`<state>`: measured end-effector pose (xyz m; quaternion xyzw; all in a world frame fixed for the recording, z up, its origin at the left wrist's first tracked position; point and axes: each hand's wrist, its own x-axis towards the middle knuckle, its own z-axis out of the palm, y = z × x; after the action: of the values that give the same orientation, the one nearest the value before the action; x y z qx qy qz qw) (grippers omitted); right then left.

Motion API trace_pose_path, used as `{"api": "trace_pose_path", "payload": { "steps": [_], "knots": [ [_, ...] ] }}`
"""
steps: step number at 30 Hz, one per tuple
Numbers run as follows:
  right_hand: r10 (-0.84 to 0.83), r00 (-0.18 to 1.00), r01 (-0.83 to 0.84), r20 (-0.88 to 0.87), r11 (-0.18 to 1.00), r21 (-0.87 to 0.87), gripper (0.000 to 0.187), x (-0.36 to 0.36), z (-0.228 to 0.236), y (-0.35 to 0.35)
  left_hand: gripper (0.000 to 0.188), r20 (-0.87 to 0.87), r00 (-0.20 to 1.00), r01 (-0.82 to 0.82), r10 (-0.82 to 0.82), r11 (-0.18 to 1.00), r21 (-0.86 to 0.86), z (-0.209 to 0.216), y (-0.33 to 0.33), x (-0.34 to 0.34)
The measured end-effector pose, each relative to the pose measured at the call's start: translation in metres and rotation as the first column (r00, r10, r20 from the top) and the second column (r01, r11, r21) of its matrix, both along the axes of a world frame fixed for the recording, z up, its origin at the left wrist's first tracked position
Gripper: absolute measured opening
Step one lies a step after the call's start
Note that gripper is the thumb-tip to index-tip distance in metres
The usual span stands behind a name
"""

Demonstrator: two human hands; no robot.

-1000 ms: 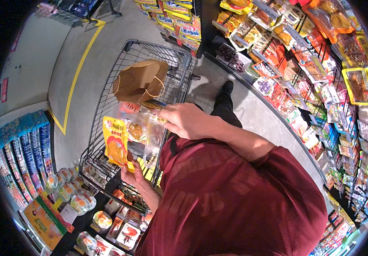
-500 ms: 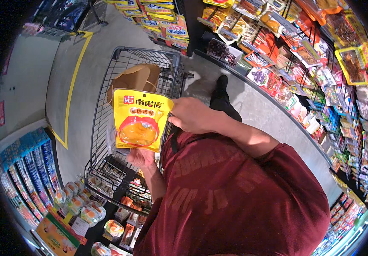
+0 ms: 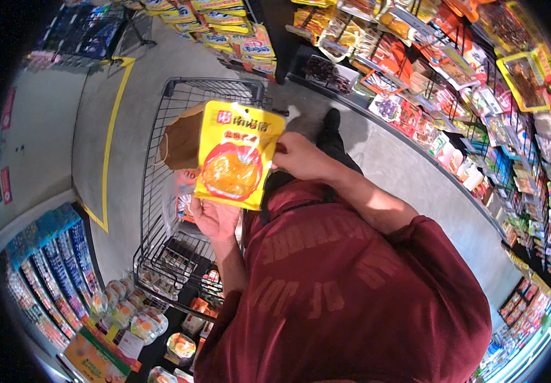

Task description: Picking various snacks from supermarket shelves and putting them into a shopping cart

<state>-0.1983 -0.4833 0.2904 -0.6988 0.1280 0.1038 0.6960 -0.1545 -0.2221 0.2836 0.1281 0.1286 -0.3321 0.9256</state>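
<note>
A yellow food packet (image 3: 232, 169) with a clear red-rimmed window showing golden-brown food is held upright over a wire shopping cart (image 3: 151, 210). My right hand (image 3: 302, 156) pinches its right edge. Just under the packet's lower edge is my left hand (image 3: 217, 218), palm bare and partly spread, a digit stretched out at the left; its other fingers are largely hidden by the packet. Behind the packet, a brown paper bag (image 3: 181, 140) sits in the cart, and a clear plastic bag with a red-and-white package (image 3: 186, 203) lies closer to me.
On the right, long racks of hanging snack packets (image 3: 467, 102) curve along the aisle. Yellow packets (image 3: 224, 25) hang beyond the cart. Clear tubs (image 3: 148, 325) and boxes fill a display at lower left, near a chilled shelf (image 3: 49, 268). A yellow floor line (image 3: 113, 134) runs along the left.
The packet has moved right and slightly up, tilting clockwise, with my right hand on its edge. My left hand has risen a little and its palm shows more. More of the cart's contents is visible.
</note>
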Motion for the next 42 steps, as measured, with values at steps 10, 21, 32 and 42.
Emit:
{"api": "trace_pose_path", "payload": {
  "steps": [10,21,32,42],
  "knots": [
    [-0.154,0.984,0.173,-0.087,0.942,0.287,0.023,-0.009,0.002,-0.013,0.044,0.072,0.990,0.098,-0.118,0.968,0.231,-0.001,-0.018,0.015],
    [-0.229,0.963,0.264,-0.142,0.907,0.327,0.018,-0.010,-0.013,-0.027,0.026,0.240,0.819,0.161,-0.521,0.611,0.775,0.007,-0.067,0.019],
    [-0.299,0.942,0.332,-0.156,0.903,0.273,0.020,-0.011,-0.008,-0.027,0.026,0.175,0.870,0.072,-0.462,0.469,0.880,-0.021,-0.102,0.025],
    [-0.402,0.897,0.440,-0.182,0.852,0.284,0.021,-0.008,-0.023,-0.055,0.034,0.038,0.685,0.168,-0.727,0.209,0.963,-0.016,-0.132,0.050]
  ]
}}
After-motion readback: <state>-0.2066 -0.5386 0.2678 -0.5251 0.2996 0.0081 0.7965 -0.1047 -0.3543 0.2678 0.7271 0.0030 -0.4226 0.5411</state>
